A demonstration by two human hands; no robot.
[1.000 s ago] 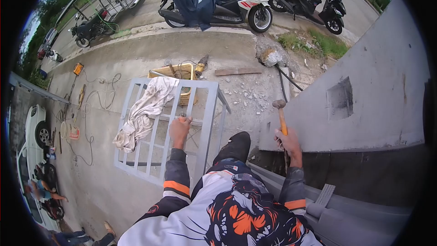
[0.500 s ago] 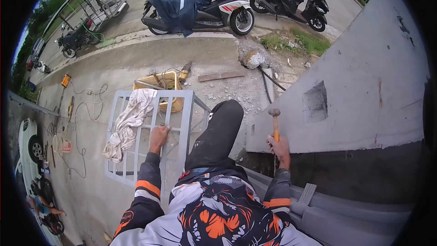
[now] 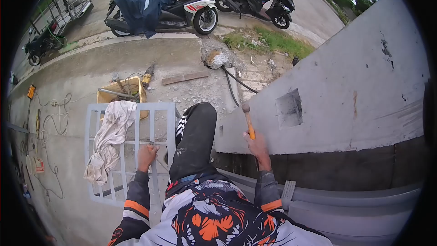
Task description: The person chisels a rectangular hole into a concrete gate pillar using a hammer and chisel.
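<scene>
Right hand (image 3: 258,148) tight round hammer (image 3: 249,124), left hand (image 3: 146,156) clenched by metal frame (image 3: 171,125), contents unclear

One hammer (image 3: 249,123) was in the right fingers (image 3: 249,142), one small dark piece (image 3: 151,143) in the left fingers (image 3: 153,149). Around these spread one rack (image 3: 171,118), with one cloth (image 3: 109,136) to their left. Beyond them were one crate (image 3: 142,93), one plank (image 3: 185,79) and, farthest, two scooters (image 3: 193,9). Two black cables (image 3: 241,81) lay ahead of the right fingers; beside those, one wall (image 3: 337,105) had two recesses (image 3: 289,108).
</scene>
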